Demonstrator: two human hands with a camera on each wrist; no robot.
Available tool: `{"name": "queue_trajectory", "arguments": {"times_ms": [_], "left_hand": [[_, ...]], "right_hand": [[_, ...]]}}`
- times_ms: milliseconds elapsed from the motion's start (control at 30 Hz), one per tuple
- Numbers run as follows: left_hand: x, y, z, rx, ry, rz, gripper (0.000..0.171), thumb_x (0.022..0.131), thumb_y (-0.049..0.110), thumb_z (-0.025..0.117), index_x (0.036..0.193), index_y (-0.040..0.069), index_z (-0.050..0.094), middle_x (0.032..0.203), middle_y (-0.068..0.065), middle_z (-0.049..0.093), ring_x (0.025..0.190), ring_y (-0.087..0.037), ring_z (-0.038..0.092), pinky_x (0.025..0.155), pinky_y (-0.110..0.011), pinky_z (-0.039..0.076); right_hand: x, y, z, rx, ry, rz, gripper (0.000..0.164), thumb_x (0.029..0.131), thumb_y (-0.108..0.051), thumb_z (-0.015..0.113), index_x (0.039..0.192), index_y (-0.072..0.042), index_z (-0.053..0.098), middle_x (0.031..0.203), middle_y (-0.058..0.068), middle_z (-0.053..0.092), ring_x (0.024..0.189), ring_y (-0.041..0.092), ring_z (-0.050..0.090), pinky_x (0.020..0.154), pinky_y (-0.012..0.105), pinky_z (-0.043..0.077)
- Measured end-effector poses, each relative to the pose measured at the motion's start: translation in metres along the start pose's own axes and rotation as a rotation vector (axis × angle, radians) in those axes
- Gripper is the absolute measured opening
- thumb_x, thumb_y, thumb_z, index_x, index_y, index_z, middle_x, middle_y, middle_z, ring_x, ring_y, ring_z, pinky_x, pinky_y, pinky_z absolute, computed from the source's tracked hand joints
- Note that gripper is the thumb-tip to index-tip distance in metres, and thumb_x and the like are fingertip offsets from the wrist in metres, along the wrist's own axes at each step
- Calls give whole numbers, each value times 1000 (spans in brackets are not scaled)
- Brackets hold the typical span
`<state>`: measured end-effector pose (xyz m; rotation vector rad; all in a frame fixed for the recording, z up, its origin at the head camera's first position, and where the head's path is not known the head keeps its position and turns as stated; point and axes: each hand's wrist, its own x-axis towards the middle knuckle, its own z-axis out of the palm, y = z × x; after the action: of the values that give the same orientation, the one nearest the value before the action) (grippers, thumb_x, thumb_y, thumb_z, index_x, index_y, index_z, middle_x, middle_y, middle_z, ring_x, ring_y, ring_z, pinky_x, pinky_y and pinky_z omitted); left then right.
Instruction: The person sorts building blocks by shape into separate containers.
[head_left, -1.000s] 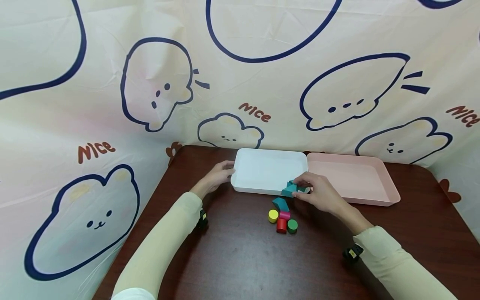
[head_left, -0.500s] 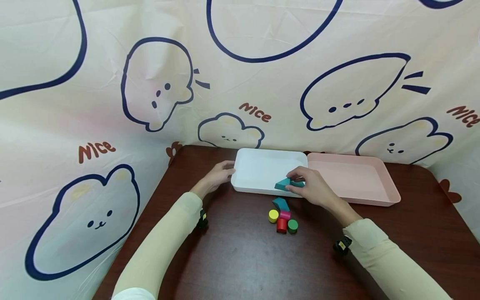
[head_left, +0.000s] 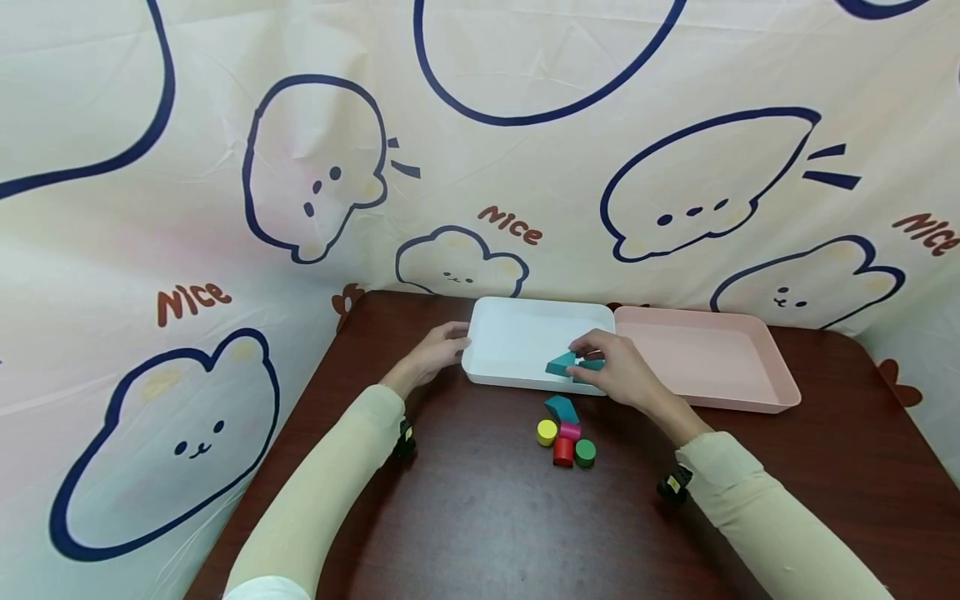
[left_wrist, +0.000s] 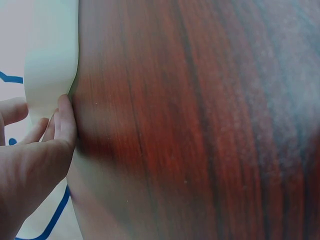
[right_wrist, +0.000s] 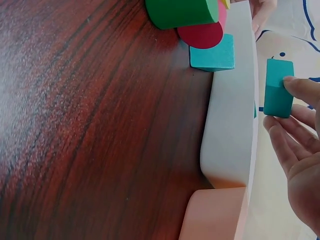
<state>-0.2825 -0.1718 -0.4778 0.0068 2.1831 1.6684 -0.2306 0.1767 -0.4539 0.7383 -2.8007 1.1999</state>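
Head view: right hand (head_left: 622, 371) pinches a teal block (right_wrist: 278, 100) over the white tray (head_left: 517, 333); left hand (head_left: 433, 350), fingers spread, touches its side. Placing seems the step; next calls for lowering, releasing.

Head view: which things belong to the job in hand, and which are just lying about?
Likely in the job:
teal angular block, held by the right hand
white rectangular tray, touched by the left hand

Apparently lying about for now:
pink rectangular tray
loose teal block
yellow cylinder
red cylinder
green cylinder
magenta cylinder
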Motion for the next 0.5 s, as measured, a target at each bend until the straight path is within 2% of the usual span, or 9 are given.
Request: {"name": "queue_trajectory", "arguments": {"times_ms": [500], "left_hand": [[2,-2,-1,-11,-3,-5,52,113,17,50,162,6,37,162,-16,41,141,-30,52,117,-45,47]], "right_hand": [[5,4,8,4,-7,46,38,93,-17,84,126,-4,71,122,12,70,112,35,70,99,51,60]]}}
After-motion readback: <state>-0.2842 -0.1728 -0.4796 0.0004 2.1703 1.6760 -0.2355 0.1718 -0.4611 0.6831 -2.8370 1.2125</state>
